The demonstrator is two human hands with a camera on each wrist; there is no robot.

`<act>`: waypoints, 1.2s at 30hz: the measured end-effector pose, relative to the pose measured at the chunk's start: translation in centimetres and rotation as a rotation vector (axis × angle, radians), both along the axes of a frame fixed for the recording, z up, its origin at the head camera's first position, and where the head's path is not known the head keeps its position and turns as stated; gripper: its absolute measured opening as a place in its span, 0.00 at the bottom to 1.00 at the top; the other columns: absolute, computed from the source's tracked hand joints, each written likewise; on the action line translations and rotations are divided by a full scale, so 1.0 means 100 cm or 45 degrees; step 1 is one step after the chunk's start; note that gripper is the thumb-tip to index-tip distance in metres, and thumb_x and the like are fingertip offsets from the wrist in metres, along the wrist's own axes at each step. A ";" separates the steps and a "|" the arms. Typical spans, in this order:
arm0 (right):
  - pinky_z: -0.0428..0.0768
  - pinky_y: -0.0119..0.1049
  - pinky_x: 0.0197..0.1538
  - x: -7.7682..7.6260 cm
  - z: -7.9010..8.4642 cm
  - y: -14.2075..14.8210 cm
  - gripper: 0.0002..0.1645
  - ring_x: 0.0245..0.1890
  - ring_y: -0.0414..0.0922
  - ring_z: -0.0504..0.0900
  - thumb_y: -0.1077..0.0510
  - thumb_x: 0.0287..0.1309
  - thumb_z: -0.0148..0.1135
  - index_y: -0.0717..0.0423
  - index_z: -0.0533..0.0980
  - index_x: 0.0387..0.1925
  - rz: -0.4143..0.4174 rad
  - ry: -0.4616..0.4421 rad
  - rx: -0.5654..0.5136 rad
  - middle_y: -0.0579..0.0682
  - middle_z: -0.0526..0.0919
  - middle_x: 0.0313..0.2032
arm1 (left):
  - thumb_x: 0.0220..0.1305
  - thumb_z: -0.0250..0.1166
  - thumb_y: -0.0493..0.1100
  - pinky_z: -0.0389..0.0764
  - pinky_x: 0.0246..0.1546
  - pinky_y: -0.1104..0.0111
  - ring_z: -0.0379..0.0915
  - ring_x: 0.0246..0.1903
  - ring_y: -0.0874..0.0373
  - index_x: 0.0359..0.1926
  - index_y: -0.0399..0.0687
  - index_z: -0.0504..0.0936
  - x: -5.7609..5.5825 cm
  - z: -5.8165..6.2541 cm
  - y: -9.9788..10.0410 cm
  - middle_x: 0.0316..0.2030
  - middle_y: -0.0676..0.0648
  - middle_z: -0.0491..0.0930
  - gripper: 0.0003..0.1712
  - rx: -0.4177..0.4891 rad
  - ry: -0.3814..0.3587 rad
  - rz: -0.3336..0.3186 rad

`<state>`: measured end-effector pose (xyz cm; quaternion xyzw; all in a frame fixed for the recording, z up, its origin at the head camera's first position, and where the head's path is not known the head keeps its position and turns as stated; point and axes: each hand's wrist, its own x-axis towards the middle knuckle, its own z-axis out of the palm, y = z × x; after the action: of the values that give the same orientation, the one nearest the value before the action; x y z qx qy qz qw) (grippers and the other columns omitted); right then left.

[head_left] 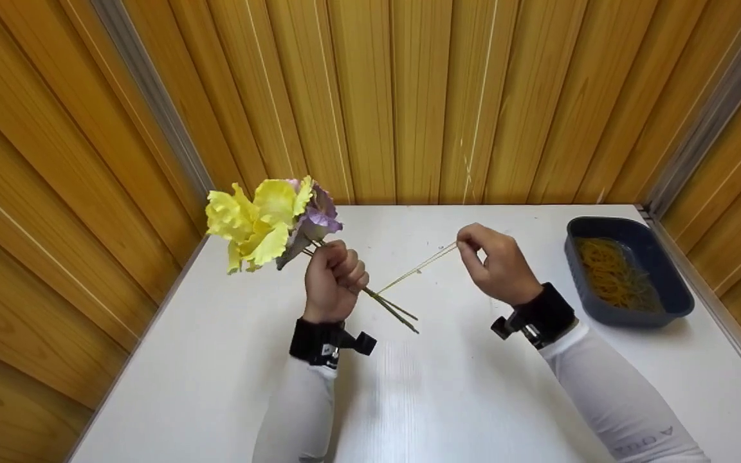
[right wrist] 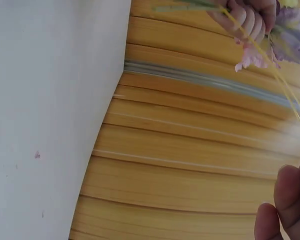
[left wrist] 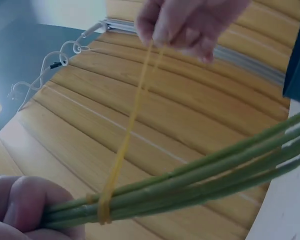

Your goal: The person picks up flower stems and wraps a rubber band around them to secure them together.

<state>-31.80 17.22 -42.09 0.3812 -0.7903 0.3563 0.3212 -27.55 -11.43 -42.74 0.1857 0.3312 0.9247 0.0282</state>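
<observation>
My left hand (head_left: 337, 283) grips a bunch of artificial flowers by the green stems (left wrist: 200, 185). Yellow petals (head_left: 261, 222) and purple ones (head_left: 321, 215) spread above the fist, and the stem ends stick out below it, toward the right. Around the stems, just past the left fingers, loops a yellow rubber band (left wrist: 107, 200). From there the band runs stretched as a double strand to my right hand (head_left: 498, 263), which pinches its far end between thumb and fingertips. In the right wrist view, pink petals (right wrist: 252, 57) show beside the left fist.
At the right of the white table (head_left: 435, 399) stands a dark blue plastic basket (head_left: 634, 315) with many yellow rubber bands (head_left: 615, 273) in it. Wood-patterned walls (head_left: 370, 103) close in the back and sides. A white coiled cable (left wrist: 65, 55) hangs in the left wrist view.
</observation>
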 end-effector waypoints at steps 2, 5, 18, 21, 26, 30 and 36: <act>0.78 0.31 0.32 -0.011 -0.004 0.002 0.05 0.29 0.38 0.79 0.70 0.65 0.61 0.59 0.78 0.37 -0.043 -0.080 -0.024 0.50 0.82 0.28 | 0.69 0.40 0.41 0.39 0.21 0.69 0.36 0.17 0.63 0.20 0.54 0.47 0.000 -0.002 0.001 0.18 0.56 0.42 0.19 0.083 -0.020 -0.177; 0.80 0.37 0.32 -0.025 -0.016 0.000 0.03 0.29 0.39 0.79 0.68 0.67 0.59 0.59 0.78 0.38 -0.098 -0.214 -0.026 0.51 0.82 0.28 | 0.67 0.44 0.43 0.39 0.22 0.71 0.37 0.17 0.64 0.21 0.55 0.47 0.000 -0.004 0.005 0.18 0.58 0.43 0.19 0.261 -0.037 -0.446; 0.79 0.36 0.35 -0.011 -0.097 -0.047 0.03 0.29 0.42 0.78 0.64 0.68 0.60 0.56 0.79 0.37 -0.027 -0.416 0.224 0.49 0.83 0.30 | 0.61 0.47 0.42 0.43 0.28 0.70 0.39 0.20 0.62 0.21 0.54 0.46 0.008 -0.004 0.012 0.19 0.56 0.44 0.19 0.794 0.018 -0.202; 0.79 0.34 0.36 0.011 -0.098 -0.057 0.03 0.30 0.39 0.77 0.65 0.66 0.61 0.56 0.79 0.36 0.046 -0.356 0.252 0.46 0.82 0.29 | 0.62 0.44 0.41 0.43 0.29 0.69 0.38 0.20 0.60 0.21 0.52 0.45 0.006 -0.001 0.009 0.19 0.54 0.43 0.17 0.778 0.103 0.057; 0.74 0.28 0.33 0.046 -0.084 -0.056 0.07 0.28 0.33 0.71 0.69 0.63 0.63 0.54 0.77 0.34 0.160 -0.161 0.201 0.41 0.76 0.26 | 0.65 0.45 0.40 0.44 0.27 0.67 0.38 0.20 0.58 0.22 0.48 0.46 0.000 -0.004 0.005 0.19 0.51 0.43 0.19 0.616 0.298 0.436; 0.73 0.28 0.34 0.061 -0.063 -0.042 0.10 0.28 0.33 0.72 0.71 0.60 0.63 0.53 0.76 0.34 0.158 0.011 0.145 0.41 0.76 0.27 | 0.69 0.46 0.38 0.44 0.24 0.67 0.39 0.18 0.58 0.22 0.47 0.46 -0.001 -0.005 0.003 0.18 0.51 0.44 0.21 0.377 0.394 0.611; 0.74 0.31 0.35 0.057 -0.029 -0.015 0.09 0.28 0.36 0.74 0.73 0.58 0.62 0.57 0.77 0.35 0.067 0.157 0.062 0.44 0.78 0.27 | 0.70 0.44 0.35 0.39 0.19 0.66 0.37 0.16 0.59 0.20 0.47 0.48 0.008 0.000 0.002 0.17 0.52 0.44 0.21 0.061 0.316 0.436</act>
<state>-26.06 15.72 -44.99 0.4307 -0.7671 0.3212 0.3504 -26.79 -11.18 -42.71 0.2399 0.3367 0.8936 -0.1749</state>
